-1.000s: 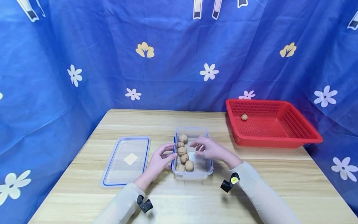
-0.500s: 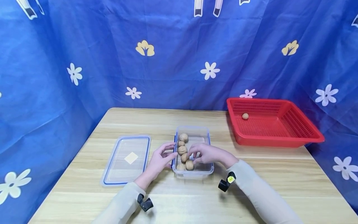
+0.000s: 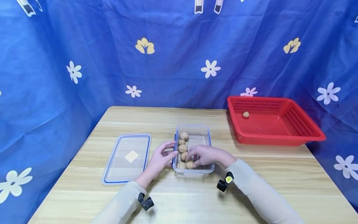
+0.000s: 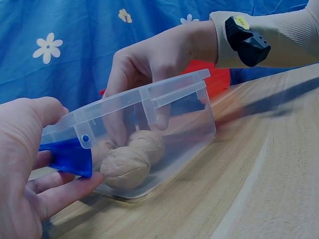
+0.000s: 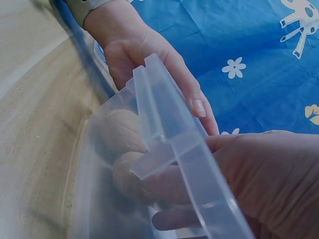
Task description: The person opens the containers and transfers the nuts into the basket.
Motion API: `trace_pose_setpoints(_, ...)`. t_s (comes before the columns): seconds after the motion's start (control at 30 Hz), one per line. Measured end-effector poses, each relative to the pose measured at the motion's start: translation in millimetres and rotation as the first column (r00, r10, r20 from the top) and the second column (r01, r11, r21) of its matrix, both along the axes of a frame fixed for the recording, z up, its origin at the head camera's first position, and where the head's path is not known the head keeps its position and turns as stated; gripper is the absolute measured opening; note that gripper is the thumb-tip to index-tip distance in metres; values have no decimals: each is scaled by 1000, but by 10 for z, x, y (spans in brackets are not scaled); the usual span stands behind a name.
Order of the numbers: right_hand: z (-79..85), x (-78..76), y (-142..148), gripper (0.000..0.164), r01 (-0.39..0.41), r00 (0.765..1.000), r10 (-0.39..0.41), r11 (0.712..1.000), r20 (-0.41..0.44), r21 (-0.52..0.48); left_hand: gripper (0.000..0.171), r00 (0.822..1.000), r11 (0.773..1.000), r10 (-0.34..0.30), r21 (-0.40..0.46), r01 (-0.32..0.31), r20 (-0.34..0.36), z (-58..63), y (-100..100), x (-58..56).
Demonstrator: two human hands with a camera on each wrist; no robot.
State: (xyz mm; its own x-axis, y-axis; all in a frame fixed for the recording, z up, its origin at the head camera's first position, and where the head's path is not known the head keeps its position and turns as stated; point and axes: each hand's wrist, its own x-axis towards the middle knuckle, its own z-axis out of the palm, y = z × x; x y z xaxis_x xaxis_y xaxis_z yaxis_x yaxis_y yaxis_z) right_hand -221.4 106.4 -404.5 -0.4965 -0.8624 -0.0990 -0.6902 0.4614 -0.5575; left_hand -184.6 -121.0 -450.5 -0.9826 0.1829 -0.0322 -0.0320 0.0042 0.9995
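Note:
A clear plastic food container with blue clips stands on the table, several walnuts along its left side. My left hand holds that side: the thumb is at the rim and the fingers are around the blue clip. My right hand reaches inside from the right, its bent fingers and thumb about a walnut near the front. In the left wrist view, another walnut lies nearer the front wall. The container wall partly veils the right fingertips in the right wrist view.
A clear lid with a blue seal lies flat left of the container. At the back right, a red plastic basket holds one walnut. A blue patterned curtain hangs behind the wooden table.
My right hand has moved left and toward the front inside the container, down to the front walnut. My left hand keeps its hold on the container's side. The head view has tilted slightly.

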Motion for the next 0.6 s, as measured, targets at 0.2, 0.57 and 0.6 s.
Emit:
trace_pose_setpoints(0.2, -6, 8, -31, 35, -12, 997, 18, 996, -71, 92, 45, 1000, 1000, 21, -7, -21, -14, 12, 10, -1)
trace_pose_setpoints(0.57, -28, 19, -49, 37, -29, 993, 46, 988, -107, 151, 43, 1000, 1000, 20, -5, -20, -10, 1, 17, 6)
trace_pose_setpoints(0.6, -25, 17, -47, 36, -29, 994, 43, 989, -97, 142, 43, 1000, 1000, 22, -4, -22, -11, 0, 17, 7)
